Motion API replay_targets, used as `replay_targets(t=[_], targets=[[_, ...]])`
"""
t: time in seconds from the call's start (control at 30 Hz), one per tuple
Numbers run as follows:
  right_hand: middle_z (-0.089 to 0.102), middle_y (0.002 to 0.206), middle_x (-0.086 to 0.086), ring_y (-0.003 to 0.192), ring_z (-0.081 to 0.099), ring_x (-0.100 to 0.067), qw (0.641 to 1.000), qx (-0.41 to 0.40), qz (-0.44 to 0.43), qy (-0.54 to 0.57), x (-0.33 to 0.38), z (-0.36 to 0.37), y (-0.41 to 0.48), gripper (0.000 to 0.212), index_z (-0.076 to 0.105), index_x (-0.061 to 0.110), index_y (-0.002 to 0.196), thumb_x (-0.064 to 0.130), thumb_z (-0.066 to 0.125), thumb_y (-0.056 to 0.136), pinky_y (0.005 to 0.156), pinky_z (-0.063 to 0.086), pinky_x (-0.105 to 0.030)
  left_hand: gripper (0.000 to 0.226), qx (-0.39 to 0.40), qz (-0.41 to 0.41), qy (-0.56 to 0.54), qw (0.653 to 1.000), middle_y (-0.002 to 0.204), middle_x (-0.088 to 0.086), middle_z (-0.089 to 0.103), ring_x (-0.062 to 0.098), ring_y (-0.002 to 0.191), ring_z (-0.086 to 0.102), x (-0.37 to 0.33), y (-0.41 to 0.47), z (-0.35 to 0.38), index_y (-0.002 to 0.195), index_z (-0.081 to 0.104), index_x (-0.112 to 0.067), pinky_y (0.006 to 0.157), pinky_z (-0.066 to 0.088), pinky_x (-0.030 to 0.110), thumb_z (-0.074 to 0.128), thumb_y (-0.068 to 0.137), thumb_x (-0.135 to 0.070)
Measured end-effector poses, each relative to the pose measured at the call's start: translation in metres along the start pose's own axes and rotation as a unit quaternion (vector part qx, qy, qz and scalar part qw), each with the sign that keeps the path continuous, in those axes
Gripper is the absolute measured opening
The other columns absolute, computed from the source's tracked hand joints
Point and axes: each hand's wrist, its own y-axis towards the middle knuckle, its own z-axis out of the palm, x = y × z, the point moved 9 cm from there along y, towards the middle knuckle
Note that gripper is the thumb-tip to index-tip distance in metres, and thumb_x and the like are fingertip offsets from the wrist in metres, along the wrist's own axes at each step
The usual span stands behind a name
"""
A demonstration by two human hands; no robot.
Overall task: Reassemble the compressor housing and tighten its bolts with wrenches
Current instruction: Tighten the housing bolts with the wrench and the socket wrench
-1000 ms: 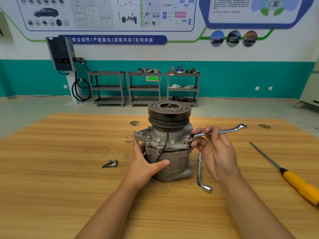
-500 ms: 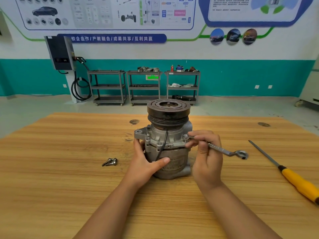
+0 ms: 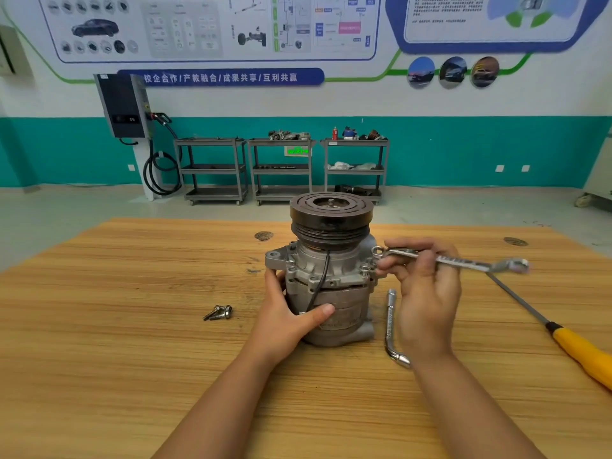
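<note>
— Where does the compressor (image 3: 331,293) stand?
— I see it upright mid-worktop (image 3: 132,342), nearer the far edge; the left hand (image 3: 284,323) grips its lower body, thumb spread across the front.
— And the other?
— The right hand (image 3: 427,293) curls its fingers round the wrench (image 3: 460,260); ring end beside the housing's right flange; two bolts (image 3: 220,313) lie to the left.

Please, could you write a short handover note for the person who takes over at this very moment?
Left hand grips the compressor, upright on the table.
Right hand holds the ring wrench; its ring end is by the right flange bolt, seemingly just above it.
Done: housing halves joined, some bolts in.
Left: loose bolts lie left of the compressor; fit them, tighten all.
L-shaped socket wrench lies right of it.
</note>
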Motion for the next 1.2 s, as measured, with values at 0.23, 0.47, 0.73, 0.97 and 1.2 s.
replay_targets(t=[0.23, 0.47, 0.73, 0.97, 1.2], targets=[[0.071, 0.081, -0.010, 0.060, 0.063, -0.017, 0.970, 0.010, 0.182, 0.159, -0.034, -0.004, 0.008, 0.017, 0.046, 0.011, 0.090, 0.022, 0.034, 0.096, 0.057, 0.054, -0.028, 0.075, 0.001, 0.007, -0.002, 1.000, 0.123, -0.030, 0.041, -0.033, 0.098, 0.040, 0.000, 0.000, 0.001, 0.111, 0.027, -0.055, 0.073, 0.032, -0.008, 0.083, 0.069, -0.028], [0.071, 0.078, -0.011, 0.056, 0.062, -0.016, 0.963, 0.040, 0.226, 0.140, -0.046, 0.000, 0.007, 0.022, 0.045, 0.009, 0.086, 0.017, 0.030, 0.100, 0.054, 0.053, -0.026, 0.073, 0.005, 0.005, -0.003, 1.000, 0.124, -0.026, 0.044, -0.032, 0.098, 0.042, -0.002, 0.000, 0.001, 0.112, 0.028, -0.051, 0.073, 0.033, -0.008, 0.084, 0.069, -0.031], [0.061, 0.091, -0.016, 0.066, 0.059, -0.021, 0.999, 0.026, -0.024, -0.019, -0.009, 0.006, -0.010, 0.013, 0.047, 0.028, 0.097, 0.030, 0.035, 0.102, 0.061, 0.051, -0.030, 0.073, 0.004, 0.005, -0.004, 1.000, 0.123, -0.028, 0.043, -0.033, 0.098, 0.041, -0.003, -0.001, 0.001, 0.112, 0.028, -0.052, 0.073, 0.034, -0.007, 0.082, 0.069, -0.029], [0.062, 0.091, -0.022, 0.088, 0.059, -0.020, 0.911, 0.168, -0.256, -0.275, 0.019, 0.037, -0.025, 0.027, 0.056, 0.006, 0.099, 0.028, 0.040, 0.101, 0.079, 0.052, -0.027, 0.076, 0.000, -0.004, 0.013, 1.000, 0.127, -0.026, 0.045, -0.020, 0.107, 0.044, -0.005, -0.002, 0.001, 0.112, 0.023, -0.060, 0.078, 0.036, -0.001, 0.080, 0.065, -0.045], [0.060, 0.098, -0.021, 0.086, 0.069, -0.026, 0.894, 0.171, -0.239, -0.338, 0.012, 0.050, -0.035, 0.027, 0.068, -0.009, 0.104, 0.006, 0.052, 0.087, 0.068, 0.058, -0.042, 0.072, 0.005, 0.005, 0.016, 1.000, 0.116, -0.029, 0.047, -0.030, 0.095, 0.047, -0.009, -0.002, 0.003, 0.111, 0.027, -0.054, 0.071, 0.035, -0.006, 0.081, 0.066, -0.039]])
